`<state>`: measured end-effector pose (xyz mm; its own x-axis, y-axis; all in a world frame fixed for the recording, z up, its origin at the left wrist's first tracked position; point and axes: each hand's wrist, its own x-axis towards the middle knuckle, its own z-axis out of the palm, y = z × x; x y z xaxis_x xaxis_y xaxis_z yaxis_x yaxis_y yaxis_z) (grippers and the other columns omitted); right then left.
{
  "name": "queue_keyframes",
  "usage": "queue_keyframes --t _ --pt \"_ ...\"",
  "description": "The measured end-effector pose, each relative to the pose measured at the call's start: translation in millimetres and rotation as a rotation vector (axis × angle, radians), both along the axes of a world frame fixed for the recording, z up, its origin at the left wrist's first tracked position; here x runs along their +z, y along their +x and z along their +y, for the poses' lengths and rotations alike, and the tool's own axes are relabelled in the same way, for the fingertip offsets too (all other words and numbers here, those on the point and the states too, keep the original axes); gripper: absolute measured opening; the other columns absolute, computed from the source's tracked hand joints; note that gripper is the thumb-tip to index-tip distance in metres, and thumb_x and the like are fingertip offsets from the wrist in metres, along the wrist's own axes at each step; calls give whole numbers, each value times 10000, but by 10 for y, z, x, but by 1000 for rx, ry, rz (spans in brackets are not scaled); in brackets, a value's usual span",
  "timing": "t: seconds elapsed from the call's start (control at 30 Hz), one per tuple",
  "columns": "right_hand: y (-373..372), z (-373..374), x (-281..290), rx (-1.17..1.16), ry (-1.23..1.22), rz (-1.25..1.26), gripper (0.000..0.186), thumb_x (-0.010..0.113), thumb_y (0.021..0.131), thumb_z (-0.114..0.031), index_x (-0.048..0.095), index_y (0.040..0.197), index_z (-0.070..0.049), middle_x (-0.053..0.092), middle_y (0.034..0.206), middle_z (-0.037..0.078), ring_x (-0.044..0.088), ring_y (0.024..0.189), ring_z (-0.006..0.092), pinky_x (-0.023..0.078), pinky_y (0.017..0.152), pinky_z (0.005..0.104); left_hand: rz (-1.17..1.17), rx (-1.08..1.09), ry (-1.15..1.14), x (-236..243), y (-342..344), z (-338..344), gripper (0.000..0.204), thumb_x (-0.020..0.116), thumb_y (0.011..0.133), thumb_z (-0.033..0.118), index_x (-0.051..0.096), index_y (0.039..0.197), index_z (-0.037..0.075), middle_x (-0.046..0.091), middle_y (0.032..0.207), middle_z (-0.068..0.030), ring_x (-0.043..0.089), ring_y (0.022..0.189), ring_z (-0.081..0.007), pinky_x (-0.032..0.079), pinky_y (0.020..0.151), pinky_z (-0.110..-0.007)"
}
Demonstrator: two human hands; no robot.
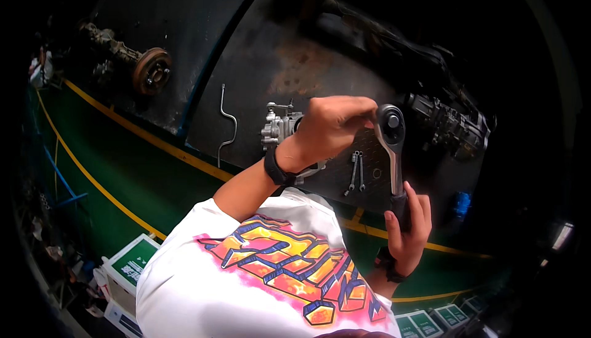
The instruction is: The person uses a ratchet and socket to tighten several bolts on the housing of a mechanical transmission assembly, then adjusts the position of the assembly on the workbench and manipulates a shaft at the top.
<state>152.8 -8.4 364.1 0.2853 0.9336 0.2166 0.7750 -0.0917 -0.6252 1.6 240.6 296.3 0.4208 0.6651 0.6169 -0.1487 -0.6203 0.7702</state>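
Note:
A ratchet wrench is held up over the workbench, its round head raised and its square drive showing. My right hand is closed round the dark handle at the lower end. My left hand has its fingers drawn together at the left edge of the ratchet head; its fingertips are partly hidden. Beneath my left hand and forearm lies a silver metal housing, mostly covered by them. Between the housing and the ratchet, small wrenches rest on the bench beside a thin ring.
A crank-shaped speed brace lies left on the dark bench. A gearbox and a long axle lie to the right and at the back. A rusty brake drum is on the left bench. A blue part sits far right.

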Motion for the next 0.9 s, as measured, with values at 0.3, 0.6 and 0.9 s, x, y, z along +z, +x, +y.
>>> queue_keyframes --t 0.3,0.6,0.9 --pt "272 0 -428 281 199 259 660 929 837 -124 712 1443 21 660 1042 166 672 826 280 541 694 358 142 24 217 287 -476 -192 335 775 789 -167 789 1087 -15 809 1036 -187 814 1000 -378 647 884 -409" --pt "253 -469 -767 470 -34 590 598 894 889 -164 711 1415 53 687 1030 181 702 831 279 542 705 349 521 -358 -230 66 -1215 -589 325 917 808 50 799 1105 -10 810 1012 -139 768 939 -297 587 858 -383" --pt "443 -1058 -1175 80 -167 750 615 814 910 -373 741 1343 59 622 988 84 612 764 148 442 653 274 873 -653 -705 -1026 -1495 -784 617 770 1048 348 582 1535 19 715 1395 -189 679 1300 -311 522 1113 -429"
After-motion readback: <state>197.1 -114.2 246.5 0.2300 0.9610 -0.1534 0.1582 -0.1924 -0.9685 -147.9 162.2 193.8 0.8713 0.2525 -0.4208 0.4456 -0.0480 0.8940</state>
